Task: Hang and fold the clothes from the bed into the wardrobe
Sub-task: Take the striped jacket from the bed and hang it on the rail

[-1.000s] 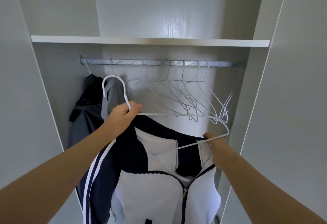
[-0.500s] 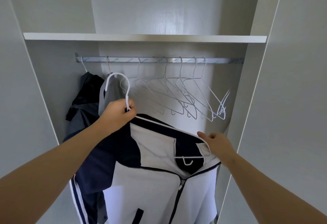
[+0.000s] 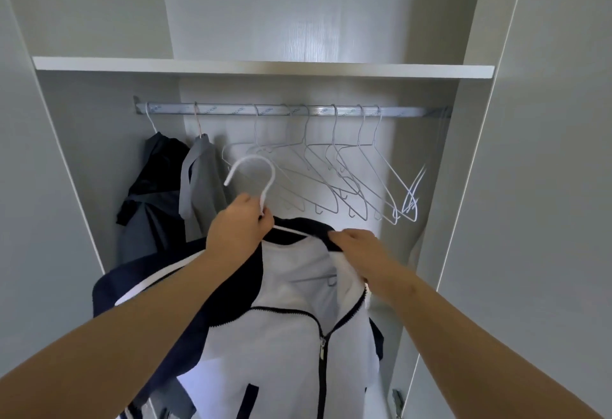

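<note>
I am gripping the neck of the white hanger (image 3: 267, 191) in my left hand (image 3: 236, 224) and pinching the collar of the jacket (image 3: 291, 335) with my right hand (image 3: 357, 249), the jacket hanging below both, while the rail (image 3: 298, 109) is lying crosswise above and beyond them, nearer the left.

Small repeated print is seen along the hanging rail (image 3: 291, 109), above the left hand (image 3: 238, 229) gripping the white hanger (image 3: 272, 176); too small to be read. Nothing else is legible.
</note>
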The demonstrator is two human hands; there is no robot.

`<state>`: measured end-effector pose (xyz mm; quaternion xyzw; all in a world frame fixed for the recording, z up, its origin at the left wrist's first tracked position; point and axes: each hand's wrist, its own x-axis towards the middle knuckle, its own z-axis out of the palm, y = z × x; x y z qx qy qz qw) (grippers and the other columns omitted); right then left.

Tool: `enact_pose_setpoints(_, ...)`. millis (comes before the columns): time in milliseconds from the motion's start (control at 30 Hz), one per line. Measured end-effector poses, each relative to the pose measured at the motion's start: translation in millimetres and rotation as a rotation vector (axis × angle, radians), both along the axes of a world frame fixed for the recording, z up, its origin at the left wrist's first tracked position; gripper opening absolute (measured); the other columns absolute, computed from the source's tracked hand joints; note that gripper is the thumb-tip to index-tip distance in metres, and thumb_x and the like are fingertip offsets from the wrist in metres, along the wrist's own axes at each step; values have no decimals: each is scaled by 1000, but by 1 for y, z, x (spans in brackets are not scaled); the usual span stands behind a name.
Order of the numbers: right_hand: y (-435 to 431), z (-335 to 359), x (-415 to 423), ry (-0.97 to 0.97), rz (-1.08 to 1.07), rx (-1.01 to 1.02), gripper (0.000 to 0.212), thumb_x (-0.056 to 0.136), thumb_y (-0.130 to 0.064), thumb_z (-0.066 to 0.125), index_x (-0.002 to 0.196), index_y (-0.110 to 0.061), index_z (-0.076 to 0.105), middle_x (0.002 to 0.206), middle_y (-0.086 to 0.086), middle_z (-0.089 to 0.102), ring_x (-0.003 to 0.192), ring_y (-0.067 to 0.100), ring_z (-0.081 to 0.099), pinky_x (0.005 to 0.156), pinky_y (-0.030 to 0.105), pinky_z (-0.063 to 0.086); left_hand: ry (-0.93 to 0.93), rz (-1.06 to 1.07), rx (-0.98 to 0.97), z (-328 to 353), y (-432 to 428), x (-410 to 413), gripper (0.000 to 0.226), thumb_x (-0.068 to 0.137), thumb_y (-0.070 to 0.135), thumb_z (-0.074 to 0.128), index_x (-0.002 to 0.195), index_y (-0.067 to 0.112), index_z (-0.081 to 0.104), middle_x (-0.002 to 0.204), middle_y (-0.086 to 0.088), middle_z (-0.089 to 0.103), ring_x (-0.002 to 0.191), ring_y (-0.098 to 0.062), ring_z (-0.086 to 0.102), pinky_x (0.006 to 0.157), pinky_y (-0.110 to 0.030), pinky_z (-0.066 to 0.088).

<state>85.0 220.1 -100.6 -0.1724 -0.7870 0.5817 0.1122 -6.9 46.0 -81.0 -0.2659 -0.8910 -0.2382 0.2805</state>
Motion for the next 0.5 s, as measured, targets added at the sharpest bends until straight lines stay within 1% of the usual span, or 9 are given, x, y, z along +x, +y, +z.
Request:
enact_pose_setpoints(67, -5, 3, 5, -37, 162, -52, 37, 89, -35, 56, 56, -19, 52, 47, -5, 55, 45, 9, 50, 48, 16, 42, -71, -65, 141, 6, 1, -7, 32, 89, 10, 52, 60, 5, 40, 64, -9, 41, 62, -29, 47, 57, -35, 35)
enact_pose_setpoints(133, -4, 6, 8, 80, 93, 36, 33, 90, -34, 55, 62, -18, 57, 50, -6, 60, 54, 10, 56, 56, 18, 46, -121, -119, 223, 9, -3, -8, 31, 88, 7, 52, 59, 1, 42, 61, -13, 41, 60, -24, 41, 57, -31, 31)
enact_pose_setpoints(167, -1, 6, 9, 180, -39, 173, 27, 90, -31, 53, 68, -18, 60, 57, -7, 62, 64, 11, 58, 62, 21, 46, -142, -141, 244, 10, -5, -8, 29, 88, 5, 52, 61, -4, 46, 62, -17, 43, 60, -23, 40, 56, -28, 29)
enact_pose_setpoints(233, 8, 7, 10, 291, -315, 576, 17, 90, -27, 49, 84, -20, 63, 85, -9, 65, 88, 15, 56, 79, 29, 42, -160, -175, 277, 12, -8, -5, 27, 88, 4, 52, 65, -9, 50, 63, -20, 46, 59, -21, 39, 52, -23, 27)
enact_pose_setpoints(300, 13, 6, 12, 228, -378, 823, 21, 94, -33, 43, 101, -25, 62, 108, -8, 59, 110, 19, 47, 93, 34, 30, -150, -210, 285, 15, -9, -3, 27, 88, 4, 52, 64, -10, 51, 63, -22, 47, 59, -21, 38, 52, -20, 28)
enact_pose_setpoints(333, 17, 5, 13, 149, -351, 871, 26, 95, -37, 38, 101, -26, 61, 108, -7, 58, 114, 21, 45, 98, 36, 27, -141, -231, 281, 16, -8, -2, 27, 87, 3, 52, 64, -9, 51, 62, -22, 47, 58, -20, 38, 52, -20, 28)
enact_pose_setpoints(367, 19, 4, 14, 87, -303, 886, 31, 97, -40, 33, 93, -24, 59, 98, -5, 59, 111, 22, 49, 100, 39, 27, -131, -253, 276, 17, -7, 1, 27, 87, 3, 52, 63, -9, 51, 61, -22, 47, 57, -19, 38, 52, -19, 29)
enact_pose_setpoints(433, 17, 6, 15, 54, -176, 862, 43, 98, -44, 24, 71, -20, 48, 70, -5, 50, 87, 23, 54, 94, 41, 37, -110, -303, 265, 18, -2, 7, 27, 86, 2, 53, 60, -6, 49, 59, -19, 46, 53, -15, 37, 53, -16, 31)
enact_pose_setpoints(500, 8, 9, 11, 77, -81, 828, 50, 97, -48, 23, 59, -20, 38, 57, -5, 43, 67, 20, 50, 75, 36, 43, -92, -348, 238, 17, 4, 14, 30, 85, 3, 55, 56, 5, 47, 56, -6, 46, 52, -9, 39, 55, -11, 33)
